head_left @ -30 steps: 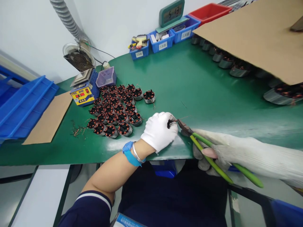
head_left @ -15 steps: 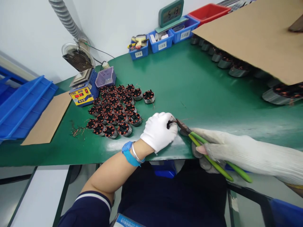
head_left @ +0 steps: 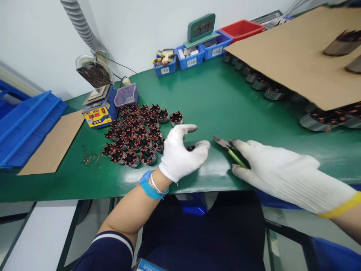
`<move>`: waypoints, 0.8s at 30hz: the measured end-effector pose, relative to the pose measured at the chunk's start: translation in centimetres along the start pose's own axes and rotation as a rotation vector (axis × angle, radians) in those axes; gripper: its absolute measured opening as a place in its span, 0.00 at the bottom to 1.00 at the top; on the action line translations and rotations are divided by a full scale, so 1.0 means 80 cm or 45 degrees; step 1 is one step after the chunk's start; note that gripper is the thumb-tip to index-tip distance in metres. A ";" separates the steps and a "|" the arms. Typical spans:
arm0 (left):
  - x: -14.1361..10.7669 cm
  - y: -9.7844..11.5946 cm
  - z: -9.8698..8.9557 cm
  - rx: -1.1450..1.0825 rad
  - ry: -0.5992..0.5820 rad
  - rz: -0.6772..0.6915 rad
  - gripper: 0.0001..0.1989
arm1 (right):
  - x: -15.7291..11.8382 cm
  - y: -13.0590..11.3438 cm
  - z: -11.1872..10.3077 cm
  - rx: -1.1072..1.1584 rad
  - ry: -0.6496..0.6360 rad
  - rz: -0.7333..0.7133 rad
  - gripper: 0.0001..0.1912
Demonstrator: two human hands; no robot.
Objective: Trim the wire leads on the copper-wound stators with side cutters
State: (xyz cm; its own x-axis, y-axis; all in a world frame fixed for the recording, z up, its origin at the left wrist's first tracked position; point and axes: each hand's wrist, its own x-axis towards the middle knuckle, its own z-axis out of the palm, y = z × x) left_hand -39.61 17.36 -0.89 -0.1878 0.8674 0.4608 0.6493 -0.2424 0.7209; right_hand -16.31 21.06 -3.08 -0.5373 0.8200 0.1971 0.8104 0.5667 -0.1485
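Thumb and fingers spread apart, my left hand [head_left: 183, 152] in a white glove rests on the green bench. Close against its palm lies a dark wound motor stator [head_left: 191, 148], mostly hidden by the hand. A pair of green-handled cutting pliers [head_left: 231, 152] points left, its jaws low over the bench. My right hand [head_left: 270, 169], also gloved, lies palm down over the handles in a loose grip, the thumb standing off the lower handle. Left of my left hand stand several copper-wound stators [head_left: 141, 131] in a cluster, one of them [head_left: 176, 118] slightly apart.
A cardboard sheet [head_left: 282, 60] covers more stators at the right, with two more on top. Blue bins [head_left: 190, 56], a red bin [head_left: 242, 30] and a clock [head_left: 201, 28] line the back. Wire scraps [head_left: 91, 158], a yellow-fronted blue device [head_left: 98, 114] and a purple tray [head_left: 126, 96] are leftward.
My left hand has opened off the small part it pinched. My right hand has drawn the pliers away and turned palm down, its grip loosened. The camera view has shifted slightly.
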 end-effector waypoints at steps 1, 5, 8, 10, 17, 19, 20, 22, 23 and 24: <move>0.003 -0.002 -0.003 -0.041 0.092 0.024 0.15 | 0.002 -0.003 0.000 -0.098 0.003 -0.017 0.26; 0.015 -0.012 -0.009 0.138 0.258 0.120 0.12 | 0.020 -0.018 0.002 -0.054 0.283 -0.356 0.30; 0.018 -0.011 -0.013 0.494 0.181 0.152 0.12 | 0.033 -0.043 0.003 0.092 0.318 -0.535 0.28; 0.020 -0.005 -0.018 0.729 0.065 0.075 0.14 | 0.040 -0.069 0.001 0.075 0.025 -0.492 0.25; 0.029 0.024 -0.050 1.134 -0.290 -0.288 0.19 | 0.073 -0.090 -0.029 -0.007 -0.180 -0.141 0.15; 0.030 0.028 -0.052 1.120 -0.357 -0.327 0.20 | 0.087 -0.049 -0.049 -0.043 -0.133 0.061 0.16; 0.030 0.029 -0.052 1.104 -0.376 -0.334 0.20 | 0.095 -0.023 -0.061 -0.076 -0.108 0.197 0.18; 0.031 0.029 -0.051 1.075 -0.378 -0.339 0.20 | 0.111 0.035 -0.085 -0.155 -0.072 0.482 0.24; 0.032 0.029 -0.051 1.065 -0.362 -0.342 0.20 | 0.118 0.063 -0.096 -0.184 -0.062 0.655 0.27; 0.032 0.029 -0.052 1.058 -0.341 -0.348 0.20 | 0.124 0.088 -0.106 -0.192 -0.065 0.772 0.29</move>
State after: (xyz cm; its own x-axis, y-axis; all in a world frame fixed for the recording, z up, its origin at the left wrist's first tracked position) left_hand -41.66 17.19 4.14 -0.3033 0.9455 0.1185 0.9483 0.2873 0.1346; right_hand -13.92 32.52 6.07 0.0214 0.9971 0.0737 0.9966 -0.0154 -0.0804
